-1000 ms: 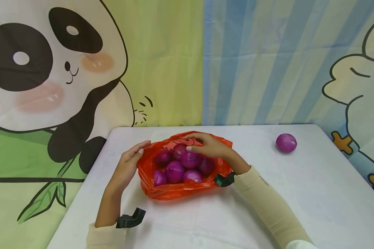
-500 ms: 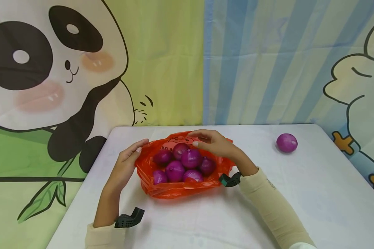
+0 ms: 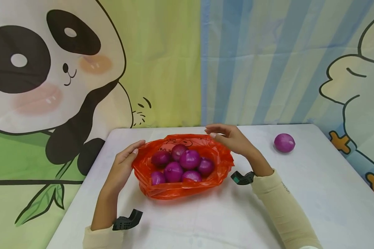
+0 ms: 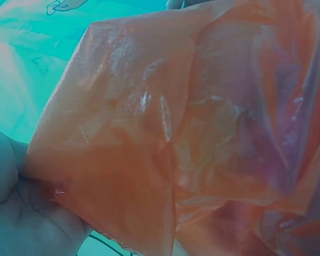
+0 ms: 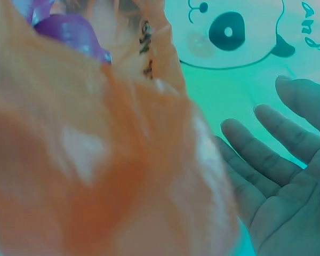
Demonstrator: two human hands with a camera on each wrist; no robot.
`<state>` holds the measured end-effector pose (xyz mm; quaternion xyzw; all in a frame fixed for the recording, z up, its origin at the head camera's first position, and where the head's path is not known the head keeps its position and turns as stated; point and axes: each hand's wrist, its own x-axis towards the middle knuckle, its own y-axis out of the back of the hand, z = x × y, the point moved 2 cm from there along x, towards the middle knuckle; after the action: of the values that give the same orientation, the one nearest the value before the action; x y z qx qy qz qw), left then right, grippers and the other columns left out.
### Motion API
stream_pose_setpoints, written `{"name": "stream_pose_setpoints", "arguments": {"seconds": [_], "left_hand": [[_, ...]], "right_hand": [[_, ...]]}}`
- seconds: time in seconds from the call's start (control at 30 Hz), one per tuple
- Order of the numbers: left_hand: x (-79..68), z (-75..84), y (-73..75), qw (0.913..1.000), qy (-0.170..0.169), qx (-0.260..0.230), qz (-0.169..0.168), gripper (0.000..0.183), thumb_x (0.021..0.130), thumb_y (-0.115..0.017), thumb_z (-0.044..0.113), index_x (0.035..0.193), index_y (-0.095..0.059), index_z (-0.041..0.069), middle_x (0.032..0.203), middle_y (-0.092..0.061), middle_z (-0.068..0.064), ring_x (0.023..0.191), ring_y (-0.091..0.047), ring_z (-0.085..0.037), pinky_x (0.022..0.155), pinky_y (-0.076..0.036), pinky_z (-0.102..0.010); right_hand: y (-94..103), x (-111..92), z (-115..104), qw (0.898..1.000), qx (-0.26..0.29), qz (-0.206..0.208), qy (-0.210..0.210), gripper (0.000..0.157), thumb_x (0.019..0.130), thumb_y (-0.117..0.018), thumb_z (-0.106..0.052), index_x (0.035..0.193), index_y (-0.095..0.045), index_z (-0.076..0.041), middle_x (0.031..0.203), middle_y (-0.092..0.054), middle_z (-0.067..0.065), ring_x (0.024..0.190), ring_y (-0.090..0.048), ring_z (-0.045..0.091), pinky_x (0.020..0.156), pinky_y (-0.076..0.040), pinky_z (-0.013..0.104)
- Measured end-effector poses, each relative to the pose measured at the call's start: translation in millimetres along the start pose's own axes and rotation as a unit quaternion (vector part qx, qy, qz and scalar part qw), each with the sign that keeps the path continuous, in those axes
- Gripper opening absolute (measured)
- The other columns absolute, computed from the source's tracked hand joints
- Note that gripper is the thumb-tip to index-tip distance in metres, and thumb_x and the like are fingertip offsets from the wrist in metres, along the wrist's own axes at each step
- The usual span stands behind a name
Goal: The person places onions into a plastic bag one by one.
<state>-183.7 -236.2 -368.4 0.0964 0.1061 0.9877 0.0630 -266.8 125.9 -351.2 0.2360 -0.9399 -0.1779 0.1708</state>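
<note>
A red plastic bag [image 3: 174, 193] sits on the table with its mouth spread wide. Inside it lie several purple onions [image 3: 190, 159]. My left hand [image 3: 121, 167] pinches the bag's left edge between thumb and fingers; in the left wrist view the plastic [image 4: 122, 133] runs into that hand [image 4: 37, 218]. At the bag's back right rim is my right hand [image 3: 233, 140], its fingers relaxed and holding nothing. The right wrist view shows that hand's spread fingers [image 5: 266, 165] beside the bag's outer side [image 5: 122, 160].
A single purple onion [image 3: 284, 143] rests at the right back of the white table [image 3: 299, 193]. Behind the table hangs a curtain [image 3: 165, 69] printed with a panda and a pale cartoon animal. Both wrists carry a black camera mount [image 3: 127, 220].
My right hand has drawn back from over the onions, moving right to the bag's right rim. The left hand keeps its grip on the bag's left edge. The loose onion stays put.
</note>
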Motion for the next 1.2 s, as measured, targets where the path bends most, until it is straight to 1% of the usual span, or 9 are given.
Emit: {"name": "stream_pose_setpoints", "arguments": {"seconds": [0.2,0.43,0.57,0.7,0.83,0.93,1.07,1.17,1.2], "left_hand": [[-0.5,0.1,1.8,1.0000,-0.002,0.002,0.007,0.043,0.107,-0.035,0.025,0.146,-0.044,0.009,0.143,-0.048,-0.009,0.131,-0.046,-0.027,0.098,-0.043,-0.021],[-1.2,0.4,4.5,0.9999,-0.006,0.007,0.009,0.044,0.107,-0.035,0.027,0.146,-0.044,0.009,0.142,-0.048,-0.011,0.128,-0.048,-0.027,0.096,-0.045,-0.021],[-2.5,-0.2,5.4,0.9999,-0.004,0.001,0.010,0.045,0.107,-0.035,0.027,0.146,-0.043,0.007,0.143,-0.048,-0.012,0.127,-0.049,-0.027,0.096,-0.045,-0.022],[-1.6,-0.6,3.2,1.0000,-0.003,0.001,0.007,0.045,0.107,-0.035,0.027,0.147,-0.042,0.006,0.143,-0.047,-0.013,0.128,-0.049,-0.025,0.096,-0.045,-0.022],[0.4,-1.1,2.7,0.9999,-0.004,-0.004,0.009,0.044,0.107,-0.035,0.026,0.146,-0.043,0.006,0.143,-0.048,-0.013,0.127,-0.049,-0.025,0.096,-0.045,-0.022],[0.7,-1.6,1.9,0.9999,0.000,-0.009,0.008,0.044,0.107,-0.035,0.026,0.146,-0.043,0.007,0.143,-0.047,-0.012,0.128,-0.049,-0.026,0.096,-0.045,-0.023],[-1.1,-2.3,2.2,0.9998,0.008,-0.011,0.011,0.044,0.107,-0.035,0.026,0.146,-0.044,0.007,0.143,-0.048,-0.012,0.128,-0.049,-0.026,0.096,-0.045,-0.023],[-1.4,-2.6,3.0,0.9999,0.010,-0.010,0.010,0.044,0.107,-0.035,0.026,0.146,-0.044,0.007,0.143,-0.048,-0.011,0.128,-0.048,-0.026,0.097,-0.044,-0.022],[-1.3,-2.9,3.4,0.9999,0.011,-0.009,0.009,0.044,0.107,-0.035,0.026,0.146,-0.044,0.007,0.143,-0.048,-0.011,0.129,-0.048,-0.026,0.097,-0.044,-0.022]], "right_hand": [[18.8,-13,10,0.999,-0.032,0.020,-0.010,0.037,0.099,-0.059,-0.023,0.132,-0.058,-0.006,0.128,-0.061,0.013,0.119,-0.057,0.024,0.097,-0.048,0.041],[44.9,-30,35,0.997,-0.047,0.053,-0.037,0.038,0.100,-0.057,-0.023,0.133,-0.057,-0.006,0.128,-0.060,0.013,0.121,-0.055,0.026,0.099,-0.046,0.044],[59.4,-38,49,0.995,-0.048,0.075,-0.052,0.040,0.101,-0.056,-0.024,0.135,-0.055,-0.005,0.129,-0.060,0.012,0.120,-0.055,0.026,0.100,-0.046,0.038],[74.1,-49,60,0.989,-0.063,0.110,-0.074,0.042,0.100,-0.055,-0.029,0.136,-0.055,-0.007,0.129,-0.060,0.012,0.118,-0.057,0.023,0.098,-0.047,0.033],[88.0,-57,69,0.982,-0.074,0.141,-0.100,0.046,0.099,-0.057,-0.035,0.136,-0.055,-0.009,0.131,-0.059,0.012,0.118,-0.057,0.019,0.093,-0.048,0.023],[100.3,-64,73,0.978,-0.087,0.150,-0.116,0.048,0.097,-0.059,-0.037,0.136,-0.055,-0.009,0.132,-0.058,0.011,0.120,-0.055,0.018,0.089,-0.046,0.015],[119.8,-73,75,0.973,-0.116,0.155,-0.125,0.050,0.097,-0.059,-0.039,0.138,-0.053,-0.011,0.133,-0.058,0.008,0.118,-0.054,0.007,0.087,-0.043,0.009],[135.2,-79,79,0.973,-0.120,0.158,-0.119,0.049,0.097,-0.059,-0.037,0.139,-0.052,-0.010,0.130,-0.059,-0.001,0.112,-0.054,-0.003,0.086,-0.042,0.007],[139.7,-81,81,0.974,-0.116,0.159,-0.115,0.049,0.098,-0.059,-0.035,0.139,-0.051,-0.010,0.130,-0.059,-0.001,0.110,-0.054,-0.004,0.086,-0.042,0.007]]}}
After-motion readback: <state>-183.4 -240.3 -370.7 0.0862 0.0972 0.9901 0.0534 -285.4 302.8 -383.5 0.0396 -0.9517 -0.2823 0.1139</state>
